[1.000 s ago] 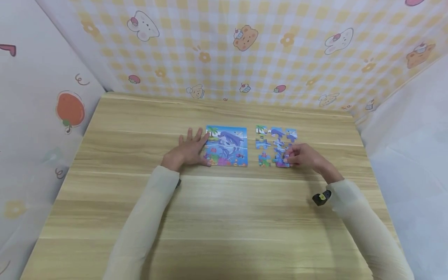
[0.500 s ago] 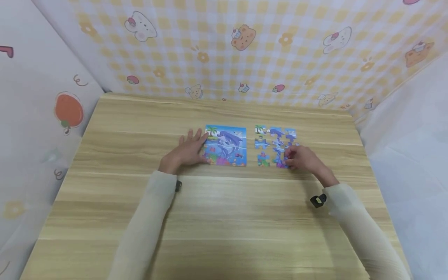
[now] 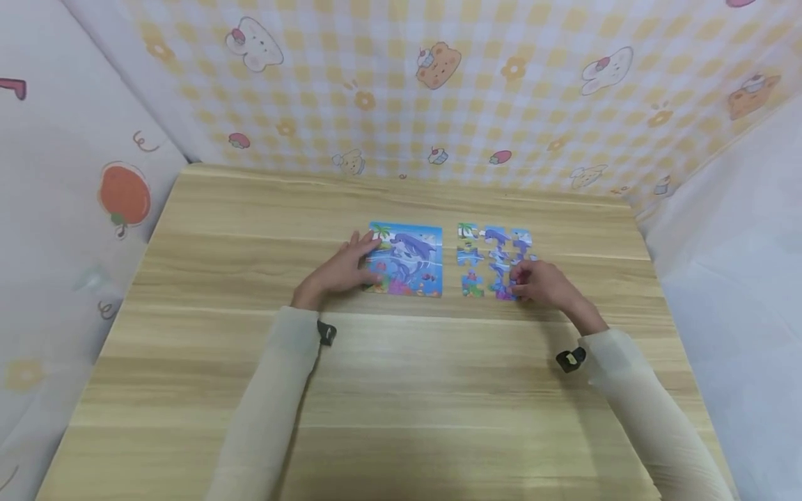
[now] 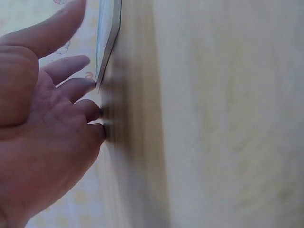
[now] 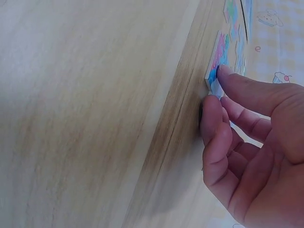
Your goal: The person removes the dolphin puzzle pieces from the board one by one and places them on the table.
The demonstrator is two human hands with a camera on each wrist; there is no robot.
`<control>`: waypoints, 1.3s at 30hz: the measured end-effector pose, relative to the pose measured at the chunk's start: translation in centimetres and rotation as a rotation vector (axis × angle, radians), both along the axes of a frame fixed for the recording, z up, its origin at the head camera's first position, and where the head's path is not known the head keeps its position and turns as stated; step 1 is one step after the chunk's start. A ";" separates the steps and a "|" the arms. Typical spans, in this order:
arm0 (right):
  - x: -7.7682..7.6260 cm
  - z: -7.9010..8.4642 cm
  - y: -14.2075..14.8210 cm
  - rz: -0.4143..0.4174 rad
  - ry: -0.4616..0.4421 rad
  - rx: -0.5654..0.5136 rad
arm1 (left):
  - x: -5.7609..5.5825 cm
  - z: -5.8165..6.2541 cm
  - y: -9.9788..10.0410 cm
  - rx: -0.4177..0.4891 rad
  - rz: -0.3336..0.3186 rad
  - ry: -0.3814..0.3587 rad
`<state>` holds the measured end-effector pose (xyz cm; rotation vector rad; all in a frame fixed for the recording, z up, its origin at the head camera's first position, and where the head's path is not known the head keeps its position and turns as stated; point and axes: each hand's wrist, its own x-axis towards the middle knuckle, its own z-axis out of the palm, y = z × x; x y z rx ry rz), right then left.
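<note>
A square dolphin puzzle board lies on the wooden table. Along its left side is my left hand, fingers spread, thumb and index finger overlapping the picture. From the left wrist, the board shows edge-on beside the fingers. Right of the board, loose puzzle pieces with the same dolphin and palm design sit in rough columns. At their lower right corner my right hand pinches a puzzle piece, thumb on its edge and the other fingers curled. Part of the right column is hidden under this hand.
The wooden table runs up to a yellow checked backdrop with cartoon prints. Pale sheets hang on the left and right. A small black camera is strapped at the right wrist, another camera at the left.
My left hand has shifted slightly right, its spread narrowing, with thumb and index finger now over the board's picture. My right hand's fingers have closed in at the lower right puzzle piece.
</note>
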<state>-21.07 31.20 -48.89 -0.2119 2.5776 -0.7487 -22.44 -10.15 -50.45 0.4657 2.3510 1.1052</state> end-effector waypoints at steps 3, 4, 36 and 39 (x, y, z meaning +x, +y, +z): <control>0.0 0.1 0.1 0.006 0.013 0.003 | -0.1 0.1 0.0 0.003 0.012 -0.016; -0.1 0.2 0.1 0.009 0.020 0.010 | -0.1 0.1 0.0 0.007 0.017 -0.021; -1.2 0.6 -12.6 0.299 0.194 -0.067 | -0.4 -0.1 0.1 -0.046 -0.010 -0.054; -1.3 0.2 -13.3 0.308 0.178 -0.011 | -0.4 0.0 0.2 -0.045 -0.011 -0.058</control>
